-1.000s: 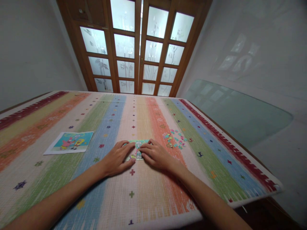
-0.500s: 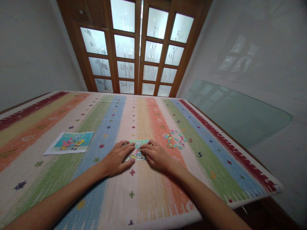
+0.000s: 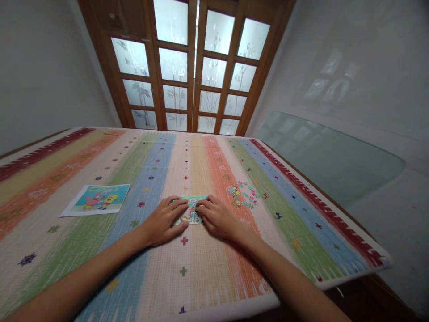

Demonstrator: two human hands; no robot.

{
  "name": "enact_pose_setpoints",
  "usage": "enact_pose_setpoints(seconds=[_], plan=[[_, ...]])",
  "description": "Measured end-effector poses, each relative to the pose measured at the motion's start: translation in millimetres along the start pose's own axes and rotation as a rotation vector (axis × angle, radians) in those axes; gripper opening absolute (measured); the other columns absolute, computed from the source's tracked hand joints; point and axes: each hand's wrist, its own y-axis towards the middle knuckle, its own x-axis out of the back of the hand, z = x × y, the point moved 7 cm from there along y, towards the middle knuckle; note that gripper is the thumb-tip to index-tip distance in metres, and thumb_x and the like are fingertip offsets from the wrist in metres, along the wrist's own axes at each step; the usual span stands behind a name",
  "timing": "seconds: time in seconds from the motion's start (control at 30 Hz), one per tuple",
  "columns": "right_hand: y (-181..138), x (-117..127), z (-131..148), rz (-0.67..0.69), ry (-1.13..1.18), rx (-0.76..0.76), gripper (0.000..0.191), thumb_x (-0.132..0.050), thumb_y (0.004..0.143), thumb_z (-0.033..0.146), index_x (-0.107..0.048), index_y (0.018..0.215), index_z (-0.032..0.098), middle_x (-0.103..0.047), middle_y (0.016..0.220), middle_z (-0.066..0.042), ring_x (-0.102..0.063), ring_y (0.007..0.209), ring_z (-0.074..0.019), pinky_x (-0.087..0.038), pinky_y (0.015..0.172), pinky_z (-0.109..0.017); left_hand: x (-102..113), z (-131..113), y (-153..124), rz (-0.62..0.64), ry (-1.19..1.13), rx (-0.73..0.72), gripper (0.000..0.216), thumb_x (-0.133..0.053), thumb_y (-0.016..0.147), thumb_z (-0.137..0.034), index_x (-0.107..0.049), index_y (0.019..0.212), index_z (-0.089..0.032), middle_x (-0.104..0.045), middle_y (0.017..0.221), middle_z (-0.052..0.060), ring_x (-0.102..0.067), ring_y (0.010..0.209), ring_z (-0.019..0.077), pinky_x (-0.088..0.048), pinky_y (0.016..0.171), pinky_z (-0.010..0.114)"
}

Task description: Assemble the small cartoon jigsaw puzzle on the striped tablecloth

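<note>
A small, partly joined jigsaw puzzle [image 3: 192, 210] lies on the striped cloth near the middle of the table. My left hand [image 3: 164, 221] rests flat on its left side, fingers stretched out over the pieces. My right hand [image 3: 217, 218] lies flat on its right side, fingertips pressing on the puzzle's top edge. Both hands cover much of the puzzle. A heap of loose puzzle pieces [image 3: 244, 196] lies just right of my right hand.
A printed cartoon reference picture [image 3: 97, 199] lies at the left. The striped tablecloth [image 3: 100, 250] covers the table. A glass pane [image 3: 328, 156] leans against the right wall. Wooden glazed doors [image 3: 191, 67] stand behind the table.
</note>
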Motion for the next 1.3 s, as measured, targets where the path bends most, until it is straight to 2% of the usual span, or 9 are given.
enact_pose_setpoints(seconds=[0.13,0.2,0.27,0.4,0.53,0.63,0.8,1.13,1.3], plan=[[-0.7,11.7,-15.8,-0.033,-0.027,-0.028,0.019,-0.051,0.097,0.014,-0.067,0.106,0.016,-0.069,0.109,-0.012,-0.055,0.095,-0.0247,-0.047,0.090,-0.040,-0.9,0.6,0.1,0.015,0.011,0.005,0.043,-0.056,0.099,-0.040,-0.059,0.137,-0.020,-0.065,0.135,0.011,-0.052,0.128,0.0316,-0.045,0.108,0.051],[-6.2,32.1,-40.7,-0.114,-0.071,-0.136,0.021,-0.051,0.095,0.013,-0.068,0.108,0.015,-0.068,0.107,-0.014,-0.057,0.099,-0.0260,-0.047,0.090,-0.040,-0.6,0.0,0.2,0.019,0.014,-0.004,0.043,-0.055,0.099,-0.041,-0.058,0.137,-0.020,-0.065,0.135,0.011,-0.052,0.128,0.0319,-0.045,0.108,0.051],[-18.3,55.6,-73.0,-0.153,-0.106,-0.292,0.020,-0.052,0.091,0.013,-0.070,0.099,0.016,-0.067,0.099,-0.012,-0.060,0.093,-0.0250,-0.048,0.085,-0.037,-0.1,-0.7,0.3,0.022,0.014,-0.009,0.043,-0.054,0.099,-0.041,-0.057,0.137,-0.021,-0.064,0.135,0.010,-0.052,0.128,0.0320,-0.045,0.108,0.052],[-59.6,91.5,-134.7,-0.052,-0.159,-0.623,0.016,-0.056,0.087,0.018,-0.071,0.087,0.018,-0.069,0.090,-0.008,-0.063,0.085,-0.0215,-0.045,0.079,-0.031,1.3,-2.6,0.7,0.024,0.018,-0.019,0.041,-0.054,0.099,-0.038,-0.055,0.136,-0.021,-0.065,0.134,0.011,-0.053,0.125,0.0318,-0.045,0.107,0.053],[-101.5,103.5,-168.8,0.107,-0.150,-0.826,0.010,-0.063,0.081,0.021,-0.073,0.080,0.019,-0.071,0.082,-0.007,-0.063,0.077,-0.0203,-0.044,0.072,-0.029,2.1,-3.5,0.8,0.012,0.004,-0.025,0.038,-0.054,0.099,-0.036,-0.055,0.133,-0.020,-0.065,0.131,0.010,-0.053,0.125,0.0313,-0.046,0.107,0.052],[-118.3,98.9,-177.6,0.202,-0.064,-0.898,0.010,-0.071,0.077,0.029,-0.072,0.075,0.020,-0.070,0.074,-0.005,-0.062,0.069,-0.0191,-0.043,0.065,-0.028,1.6,-3.2,0.8,0.011,0.003,-0.026,0.035,-0.054,0.099,-0.036,-0.054,0.131,-0.020,-0.064,0.131,0.011,-0.053,0.124,0.0317,-0.046,0.106,0.052],[-120.6,82.8,-175.8,0.319,0.070,-0.911,0.015,-0.074,0.074,0.034,-0.069,0.072,0.020,-0.070,0.070,-0.004,-0.063,0.065,-0.0190,-0.044,0.062,-0.028,2.6,-3.0,1.3,0.016,-0.023,-0.003,0.036,-0.052,0.099,-0.035,-0.049,0.132,-0.020,-0.064,0.128,0.011,-0.053,0.124,0.0315,-0.046,0.105,0.049],[-124.4,70.1,-181.4,0.343,0.223,-0.920,0.015,-0.069,0.072,0.031,-0.062,0.065,0.020,-0.069,0.065,-0.003,-0.061,0.062,-0.0177,-0.044,0.062,-0.029,2.4,-2.2,1.2,0.024,-0.033,0.021,0.038,-0.050,0.099,-0.038,-0.046,0.133,-0.019,-0.062,0.126,0.014,-0.053,0.122,0.0318,-0.047,0.104,0.049],[-121.7,68.1,-180.4,0.277,0.321,-0.902,0.014,-0.068,0.067,0.027,-0.055,0.068,0.022,-0.065,0.064,0.000,-0.058,0.062,-0.0167,-0.043,0.061,-0.028,3.3,-2.8,1.5,0.010,-0.047,0.025,0.038,-0.051,0.098,-0.036,-0.048,0.132,-0.020,-0.063,0.125,0.012,-0.054,0.121,0.0315,-0.047,0.104,0.049]])
